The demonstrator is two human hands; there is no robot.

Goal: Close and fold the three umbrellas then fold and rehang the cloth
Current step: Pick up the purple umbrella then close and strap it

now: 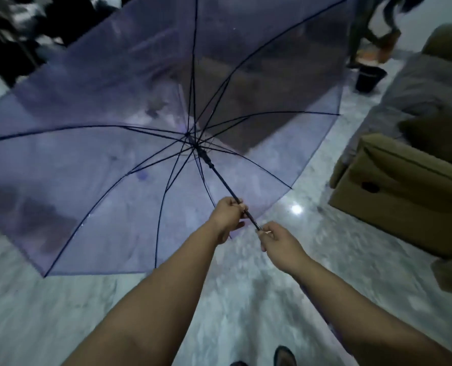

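Note:
A large see-through purple umbrella (92, 159) is fully open in front of me, its dark ribs spread and its canopy facing away. Its thin black shaft (220, 179) runs from the hub down toward me. My left hand (228, 213) grips the shaft higher up. My right hand (276, 240) holds the shaft's lower end, where the handle is hidden inside my fingers. No other umbrella and no cloth can be made out in this blurred view.
A brown cardboard box (404, 196) stands on the right on the glossy marble floor (259, 299). Behind it is an olive sofa (430, 83) with grey fabric. A dark bucket (368, 79) sits at the back right. My shoes (284, 356) show at the bottom.

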